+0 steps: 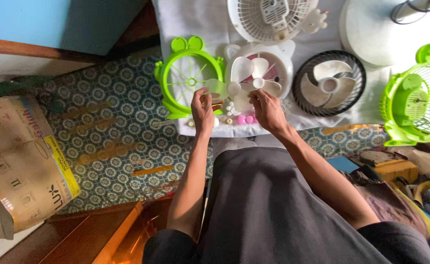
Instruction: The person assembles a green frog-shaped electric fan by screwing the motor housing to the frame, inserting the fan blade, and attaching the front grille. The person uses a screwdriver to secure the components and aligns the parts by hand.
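Note:
My left hand [203, 108] and my right hand [266, 108] together hold a translucent white fan blade [242, 80] by its lower blades. The blade hangs just above a white fan housing with ears and a pink centre [286, 66] on the white cloth [195, 22]. Left of it lies a green fan grille with two round ears [188, 78]. Small white and pink knobs [244, 119] lie on the cloth's near edge, under my hands.
A black round grille holding a white blade [329, 82] lies to the right, a white grille [272, 19] behind, a green fan body [415, 100] far right. A cardboard box [19, 161] stands on the patterned floor at left. Tools and clutter [396, 171] sit at right.

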